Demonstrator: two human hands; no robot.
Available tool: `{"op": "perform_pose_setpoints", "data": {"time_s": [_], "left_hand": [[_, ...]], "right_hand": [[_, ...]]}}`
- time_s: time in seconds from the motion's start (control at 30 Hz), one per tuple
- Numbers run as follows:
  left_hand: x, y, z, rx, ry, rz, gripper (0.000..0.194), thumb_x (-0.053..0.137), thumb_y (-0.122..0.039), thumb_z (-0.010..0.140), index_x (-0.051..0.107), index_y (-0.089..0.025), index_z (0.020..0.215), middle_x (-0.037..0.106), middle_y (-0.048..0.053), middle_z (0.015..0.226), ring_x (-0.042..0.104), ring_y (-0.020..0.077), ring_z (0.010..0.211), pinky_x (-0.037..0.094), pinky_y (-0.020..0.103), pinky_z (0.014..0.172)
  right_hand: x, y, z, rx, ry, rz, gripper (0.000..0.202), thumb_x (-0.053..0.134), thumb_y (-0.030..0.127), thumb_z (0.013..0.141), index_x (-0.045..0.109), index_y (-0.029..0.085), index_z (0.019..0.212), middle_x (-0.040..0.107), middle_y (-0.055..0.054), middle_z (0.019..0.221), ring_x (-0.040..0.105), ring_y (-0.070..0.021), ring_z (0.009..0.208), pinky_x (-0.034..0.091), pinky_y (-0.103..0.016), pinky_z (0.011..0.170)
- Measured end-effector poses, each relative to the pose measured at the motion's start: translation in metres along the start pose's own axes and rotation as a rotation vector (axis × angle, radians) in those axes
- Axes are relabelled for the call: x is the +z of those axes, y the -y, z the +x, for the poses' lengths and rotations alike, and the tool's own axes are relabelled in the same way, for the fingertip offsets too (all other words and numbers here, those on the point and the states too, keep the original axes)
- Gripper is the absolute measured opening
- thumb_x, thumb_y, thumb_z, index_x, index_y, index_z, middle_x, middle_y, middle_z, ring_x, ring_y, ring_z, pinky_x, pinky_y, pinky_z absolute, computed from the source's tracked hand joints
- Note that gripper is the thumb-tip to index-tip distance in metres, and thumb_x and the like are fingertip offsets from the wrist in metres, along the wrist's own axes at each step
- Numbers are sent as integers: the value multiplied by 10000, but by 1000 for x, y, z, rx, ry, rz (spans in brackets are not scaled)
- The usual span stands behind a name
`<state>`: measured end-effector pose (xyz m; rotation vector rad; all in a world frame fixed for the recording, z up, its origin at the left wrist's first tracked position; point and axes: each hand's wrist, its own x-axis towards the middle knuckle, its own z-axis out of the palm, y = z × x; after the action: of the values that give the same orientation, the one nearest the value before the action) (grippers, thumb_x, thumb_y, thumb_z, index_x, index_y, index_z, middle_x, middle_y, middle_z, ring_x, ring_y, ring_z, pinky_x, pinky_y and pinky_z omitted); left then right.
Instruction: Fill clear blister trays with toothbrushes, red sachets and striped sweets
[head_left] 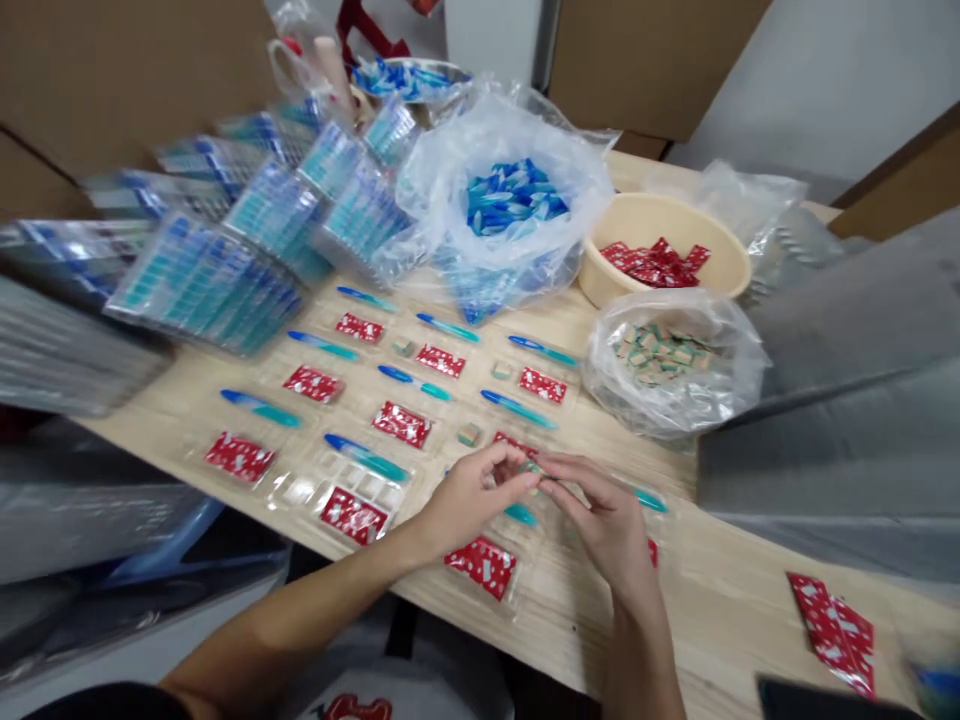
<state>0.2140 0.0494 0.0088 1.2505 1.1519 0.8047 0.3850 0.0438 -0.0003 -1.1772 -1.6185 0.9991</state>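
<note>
- We pinch a small green-and-tan block (532,470) between the fingertips of our left hand (480,498) and right hand (596,505), both loosely curled; it sits above the wooden table (720,570);
- below lie clear trays (289,490) with blue-and-teal pens (366,458) and red patterned packets (354,515);
- beyond stands a plastic bag (671,400) of similar blocks.

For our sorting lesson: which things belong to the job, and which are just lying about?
Job in hand: left hand and right hand pinching a block; red packets; blue sticks; clear trays; bag of blocks; basin.

Seemingly lying about: cardboard; grey bundle.
</note>
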Motion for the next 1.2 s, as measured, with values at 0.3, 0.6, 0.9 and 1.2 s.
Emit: {"op": "perform_pose_setpoints", "data": {"time_s": [0.3, 0.6, 0.9, 1.2], "left_hand": [[-44, 24, -58, -69, -193, 57, 163, 559, -339, 808, 597, -180, 819, 590, -6, 770, 542, 130, 746, 416, 237, 674], [-83, 38, -93, 172, -339, 267, 102, 557, -271, 846, 576, -182, 798, 613, 4, 748, 551, 132, 708, 433, 256, 659], [-143, 72, -130, 350, -696, 527, 185, 488, -251, 929, 536, -201, 1100, 652, 41, 999, 589, 148, 939, 469, 284, 837], [-159, 117, -147, 218, -859, 663, 195, 487, -187, 915, 517, -187, 1108, 638, 61, 1021, 589, 165, 953, 482, 311, 830]], "right_hand": [[55, 11, 9, 83, 368, 15, 218, 660, 406, 808, 716, 256, 956, 731, -34, 850, 675, -164, 753, 560, -284, 679], [98, 48, 32, 113, 690, -5, 141, 670, 355, 812, 680, 246, 901, 687, -14, 871, 630, -132, 806, 513, -256, 728], [172, 60, 76, 279, 705, -45, 150, 702, 320, 755, 667, 215, 857, 651, 19, 724, 558, -111, 632, 448, -256, 609], [235, 51, 48, 86, 581, -357, 128, 631, 340, 816, 675, 231, 867, 577, -46, 962, 574, -215, 935, 456, -390, 842]]}}
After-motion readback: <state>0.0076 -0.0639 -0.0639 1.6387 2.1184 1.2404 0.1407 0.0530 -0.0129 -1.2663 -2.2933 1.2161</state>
